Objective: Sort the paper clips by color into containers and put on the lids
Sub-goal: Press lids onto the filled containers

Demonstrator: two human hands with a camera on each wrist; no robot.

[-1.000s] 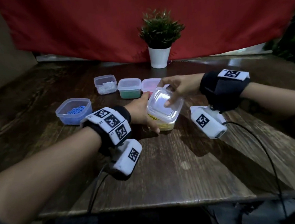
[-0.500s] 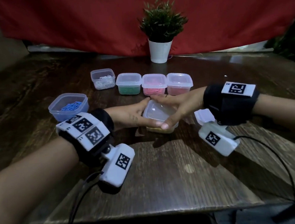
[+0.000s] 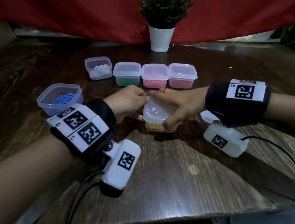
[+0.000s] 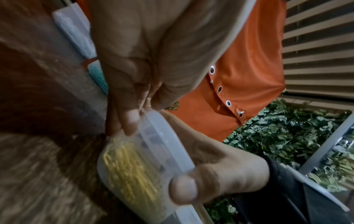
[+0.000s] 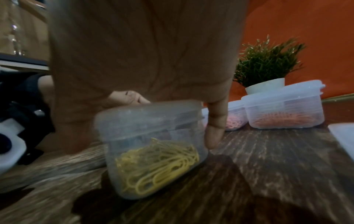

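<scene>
Dark wooden table (image 3: 166,181), red cloth backdrop (image 3: 82,16), potted plant (image 3: 161,22) at rear. Back row: open tub of white clips (image 3: 98,68), lidded tubs of green (image 3: 127,73), pink (image 3: 155,76), red clips (image 3: 182,75). Open tub of blue clips (image 3: 60,98) at left. Centre: lidded tub of yellow clips (image 3: 158,118) on table. Left hand (image 3: 127,104) grips its left side; right hand (image 3: 175,108) clasps lid, thumb on near edge.

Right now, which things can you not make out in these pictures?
- Lid seal on the yellow tub: head view, the right hand covers the lid; both wrist views are blurred.
- Left hand fingers: head view, hidden behind the tub.
- Loose lid: right wrist view, cut off by the edge.
- White clips: head view, too small to count.
</scene>
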